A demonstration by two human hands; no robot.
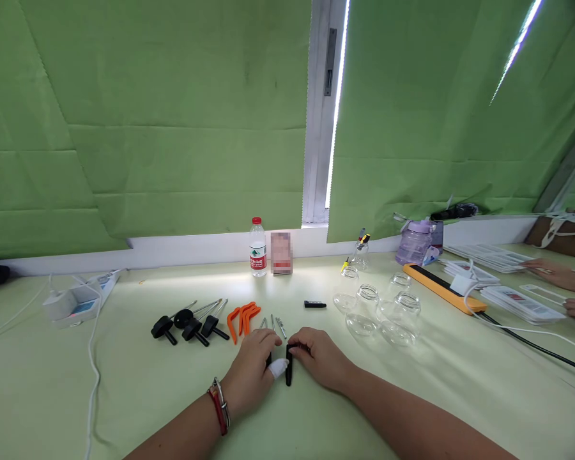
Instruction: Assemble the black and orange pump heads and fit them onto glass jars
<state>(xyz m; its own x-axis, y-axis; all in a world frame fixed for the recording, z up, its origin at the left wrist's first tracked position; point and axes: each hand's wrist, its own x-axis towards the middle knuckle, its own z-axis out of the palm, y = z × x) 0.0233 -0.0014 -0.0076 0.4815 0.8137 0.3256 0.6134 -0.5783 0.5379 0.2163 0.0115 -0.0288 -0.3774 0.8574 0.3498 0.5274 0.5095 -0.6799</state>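
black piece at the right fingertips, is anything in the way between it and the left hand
No, nothing visible: the left hand has its white-wrapped thumb right beside the black piece; whether they touch is unclear. The right hand is at the piece's far end.

Shared workroom, apparently for hand assembly — long pale desk [172, 396] below green blinds [196, 96]; orange power strip [436, 286]; parts grouped by kind: clear jars [363, 313], bent orange pieces [249, 312]; black piece [289, 369] in right hand [326, 359]; co-worker's hands [551, 272] near printed cards [522, 304] — far right.
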